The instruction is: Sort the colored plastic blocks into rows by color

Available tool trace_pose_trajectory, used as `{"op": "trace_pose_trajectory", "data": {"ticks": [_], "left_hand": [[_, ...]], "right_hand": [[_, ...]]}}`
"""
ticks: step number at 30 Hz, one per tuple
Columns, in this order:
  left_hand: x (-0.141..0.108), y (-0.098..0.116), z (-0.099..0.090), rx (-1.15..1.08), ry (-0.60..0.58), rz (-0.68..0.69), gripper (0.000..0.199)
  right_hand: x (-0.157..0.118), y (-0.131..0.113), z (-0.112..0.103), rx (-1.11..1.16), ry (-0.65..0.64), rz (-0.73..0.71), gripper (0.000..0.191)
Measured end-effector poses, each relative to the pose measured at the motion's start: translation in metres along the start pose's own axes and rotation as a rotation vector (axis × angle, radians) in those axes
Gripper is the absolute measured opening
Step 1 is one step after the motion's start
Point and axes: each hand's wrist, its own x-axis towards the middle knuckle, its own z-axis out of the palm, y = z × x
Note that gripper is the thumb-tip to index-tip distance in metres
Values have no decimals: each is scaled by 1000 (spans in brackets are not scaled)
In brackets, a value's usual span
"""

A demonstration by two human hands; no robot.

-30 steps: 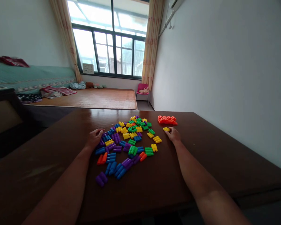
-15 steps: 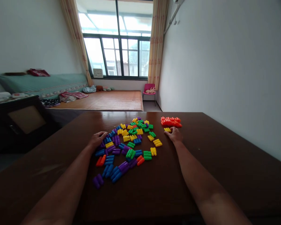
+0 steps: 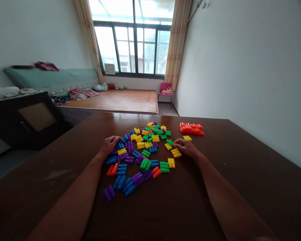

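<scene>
Colored plastic pieces lie spread over the brown table, among them a purple one [image 3: 109,193], a green one [image 3: 145,164] and a yellow one [image 3: 176,153]. My left hand [image 3: 110,145] rests at the left edge of the spread, fingers bent together beside blue and purple pieces; what they hold, if anything, is hidden. My right hand [image 3: 186,146] is at the right edge, its fingertips closed at a green piece [image 3: 170,142] beside a yellow one. Behind that hand a single yellow piece [image 3: 187,138] lies near a group of orange-red pieces [image 3: 191,128].
The table [image 3: 190,207] fills the foreground. Beyond it stand a bed [image 3: 130,100] with cloths on it and a pink chair [image 3: 165,87] holding a soft toy. A dark cabinet [image 3: 37,113] is at the left, a white wall at the right.
My right hand has let go of the yellow piece near the orange-red group and moved back left to the green piece. The camera view has shifted, so the scene sits slightly further right.
</scene>
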Motion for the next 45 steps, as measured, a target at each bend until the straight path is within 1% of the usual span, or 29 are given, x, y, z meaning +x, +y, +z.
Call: {"op": "trace_pose_trajectory", "data": {"ticks": [4, 7, 8, 9, 11, 13, 14, 15, 17, 19, 20, 21, 22, 23, 24, 25, 26, 27, 28, 29, 32, 35, 38, 41, 43, 45], "left_hand": [[-2, 1, 0, 10, -5, -11, 51], [-3, 3, -1, 24, -20, -11, 53], [-3, 3, -1, 27, -24, -9, 53], [-3, 3, -1, 31, -27, -9, 53], [-2, 2, -1, 40, -28, -10, 53], [0, 0, 0, 48, -25, -9, 52], [1, -1, 0, 51, -27, -7, 52], [2, -3, 1, 51, -30, -4, 52], [3, -7, 2, 51, -39, 4, 52], [5, -10, 2, 52, -44, 8, 52], [6, -12, 2, 55, -44, 9, 52], [6, -13, 2, 61, -44, 10, 52], [7, -14, 2, 67, -45, 11, 52], [8, -15, 2, 72, -46, 11, 52], [8, -16, 2, 76, -50, 12, 51], [9, -16, 2, 78, -53, 12, 51], [9, -16, 2, 81, -54, 14, 51], [9, -16, 2, 84, -53, 15, 51], [9, -16, 1, 87, -52, 16, 51], [9, -16, 1, 89, -52, 18, 51], [8, -14, 0, 78, -56, 26, 51], [8, -14, -1, 73, -62, 32, 51], [8, -13, -1, 91, -61, 33, 50], [7, -12, 0, 99, -50, 34, 50], [6, -11, 1, 105, -43, 32, 49], [5, -11, 2, 104, -42, 30, 48]], "right_hand": [[5, -2, 10, -100, 133, -12, 37], [7, -3, 12, -133, 163, 33, 34], [7, -3, 10, -118, 138, 57, 34], [5, -4, 7, -87, 83, 79, 35], [0, -5, -3, 0, -91, 94, 39], [-6, -7, -14, 65, -273, 66, 50], [-8, -8, -19, 70, -336, 51, 56], [-10, -8, -23, 59, -377, 41, 59], [-13, -9, -29, 31, -423, 45, 59], [-14, -5, -35, 52, -429, 78, 58], [-14, -2, -38, 91, -394, 100, 57], [-15, 3, -42, 141, -314, 130, 57], [-15, 10, -45, 191, -178, 168, 58], [-15, 18, -49, 227, 11, 212, 58], [-15, 26, -52, 237, 226, 255, 60], [-14, 34, -54, 222, 428, 293, 61], [-12, 41, -55, 185, 586, 323, 62], [-9, 47, -54, 129, 688, 341, 63], [-6, 52, -52, 63, 735, 346, 62], [-2, 54, -49, -10, 738, 338, 61], [8, 53, -37, -226, 671, 296, 54], [13, 48, -30, -367, 600, 315, 48], [14, 50, -31, -389, 577, 327, 50], [13, 60, -33, -324, 590, 297, 62], [13, 67, -33, -299, 559, 287, 68], [13, 72, -32, -326, 511, 285, 68]]}}
